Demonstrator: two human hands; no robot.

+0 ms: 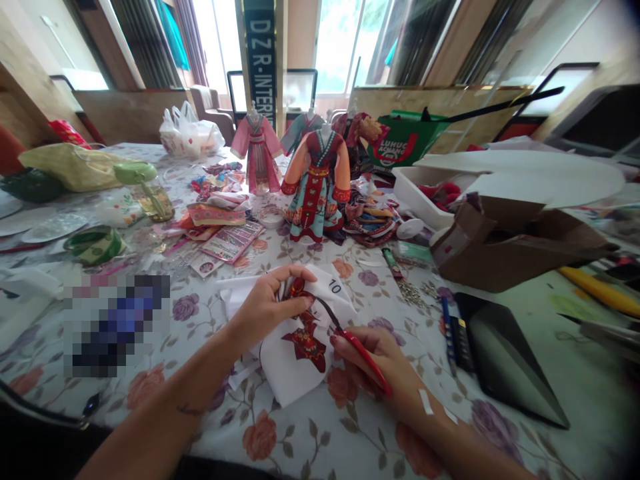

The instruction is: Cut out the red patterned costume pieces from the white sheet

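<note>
Left hand (263,310) pinches white fabric sheet (293,367) printed with red garment shape (305,343), near front edge of tabletop (305,433). Right hand (369,353) grip closed around red-handled scissors (364,353), blade tips at print edge. White margin left around most of print. Dressed doll figures (317,187) stand beyond, mid-tabletop.

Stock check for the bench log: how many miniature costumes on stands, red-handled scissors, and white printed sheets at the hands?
Miniature costumes on stands: 3 (pink gown, teal-and-red robe, partly hidden blue-green costume)
Red-handled scissors, in right hand: 1
White sheet printed with a red figure, in left hand: 1
Total: 5
</note>
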